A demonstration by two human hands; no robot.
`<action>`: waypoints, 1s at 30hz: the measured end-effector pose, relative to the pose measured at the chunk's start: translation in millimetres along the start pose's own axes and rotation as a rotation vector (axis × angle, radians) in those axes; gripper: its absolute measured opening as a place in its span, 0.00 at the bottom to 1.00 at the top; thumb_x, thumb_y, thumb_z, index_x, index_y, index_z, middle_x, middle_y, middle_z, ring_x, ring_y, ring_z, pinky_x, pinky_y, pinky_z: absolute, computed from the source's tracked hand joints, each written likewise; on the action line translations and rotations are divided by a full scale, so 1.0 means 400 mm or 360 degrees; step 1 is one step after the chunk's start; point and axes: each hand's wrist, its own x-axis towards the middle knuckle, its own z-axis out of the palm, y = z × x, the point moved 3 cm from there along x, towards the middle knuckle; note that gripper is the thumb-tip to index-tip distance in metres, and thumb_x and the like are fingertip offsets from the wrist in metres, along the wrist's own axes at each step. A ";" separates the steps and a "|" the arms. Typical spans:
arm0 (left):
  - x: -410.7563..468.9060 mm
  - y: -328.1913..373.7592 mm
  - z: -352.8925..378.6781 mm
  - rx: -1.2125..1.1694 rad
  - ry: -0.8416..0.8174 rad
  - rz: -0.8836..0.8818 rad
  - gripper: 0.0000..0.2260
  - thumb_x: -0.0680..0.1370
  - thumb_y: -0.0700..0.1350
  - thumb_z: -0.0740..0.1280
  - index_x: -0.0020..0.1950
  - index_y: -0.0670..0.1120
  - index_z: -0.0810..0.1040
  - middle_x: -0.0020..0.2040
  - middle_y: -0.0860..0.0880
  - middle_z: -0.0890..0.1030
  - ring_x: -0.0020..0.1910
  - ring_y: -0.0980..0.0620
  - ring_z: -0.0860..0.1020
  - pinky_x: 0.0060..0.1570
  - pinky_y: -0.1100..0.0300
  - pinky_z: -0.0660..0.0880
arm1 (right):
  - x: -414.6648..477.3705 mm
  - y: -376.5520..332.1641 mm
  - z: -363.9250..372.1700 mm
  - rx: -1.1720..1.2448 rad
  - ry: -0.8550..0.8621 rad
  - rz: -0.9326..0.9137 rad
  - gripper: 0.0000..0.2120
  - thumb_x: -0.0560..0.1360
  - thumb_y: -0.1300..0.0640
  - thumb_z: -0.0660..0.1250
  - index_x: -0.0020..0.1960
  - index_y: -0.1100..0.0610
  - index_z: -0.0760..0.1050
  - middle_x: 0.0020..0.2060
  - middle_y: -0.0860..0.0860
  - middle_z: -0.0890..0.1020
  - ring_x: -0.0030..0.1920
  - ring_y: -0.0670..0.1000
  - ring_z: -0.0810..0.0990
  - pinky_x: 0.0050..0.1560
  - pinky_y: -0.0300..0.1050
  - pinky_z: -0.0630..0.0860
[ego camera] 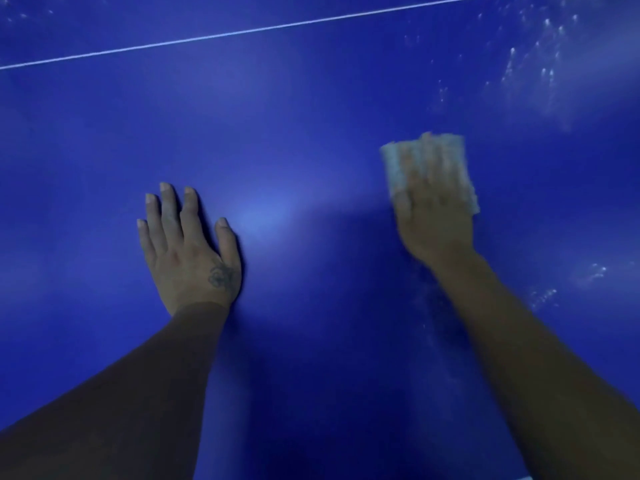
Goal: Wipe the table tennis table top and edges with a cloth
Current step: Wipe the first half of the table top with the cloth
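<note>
The blue table tennis table top (311,133) fills the whole view. My right hand (434,216) lies flat with straight fingers on a pale folded cloth (393,164) and presses it onto the surface at the right; both are blurred by motion. My left hand (188,251) rests flat on the table at the left, fingers straight and slightly spread, holding nothing.
A thin white line (242,31) runs across the table top at the back. Pale specks and smears (543,71) dot the surface at the upper right, and more (588,271) lie to the right of my right forearm.
</note>
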 end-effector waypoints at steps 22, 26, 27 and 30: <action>-0.134 0.050 -0.042 -0.0267 0.0045 0.0228 0.19 0.88 0.44 0.60 0.77 0.38 0.75 0.80 0.39 0.74 0.83 0.38 0.67 0.85 0.39 0.54 | -0.295 -0.015 0.046 0.0093 0.0106 -0.0266 0.26 0.90 0.50 0.51 0.87 0.44 0.56 0.86 0.61 0.56 0.85 0.68 0.52 0.83 0.69 0.56; -0.369 0.141 -0.046 -0.0327 -0.0123 0.0231 0.24 0.88 0.48 0.60 0.82 0.38 0.69 0.84 0.40 0.67 0.86 0.39 0.61 0.85 0.39 0.54 | -0.303 0.000 0.045 0.0158 0.0066 -0.0098 0.26 0.90 0.49 0.46 0.88 0.47 0.55 0.84 0.69 0.53 0.85 0.72 0.50 0.80 0.72 0.57; -0.413 0.153 -0.042 -0.0259 -0.0190 0.0292 0.26 0.89 0.51 0.58 0.84 0.40 0.66 0.86 0.42 0.64 0.87 0.41 0.57 0.85 0.39 0.53 | -0.337 -0.036 0.054 0.0151 0.0069 -0.0298 0.26 0.90 0.49 0.48 0.88 0.47 0.56 0.84 0.68 0.54 0.85 0.72 0.51 0.80 0.71 0.58; -0.452 0.150 -0.022 -0.0094 -0.0238 0.0430 0.27 0.89 0.53 0.55 0.86 0.44 0.63 0.88 0.44 0.59 0.88 0.42 0.53 0.85 0.39 0.53 | -0.451 -0.082 0.082 0.0151 -0.0019 -0.0648 0.29 0.89 0.46 0.51 0.88 0.47 0.50 0.87 0.61 0.49 0.87 0.63 0.46 0.86 0.65 0.51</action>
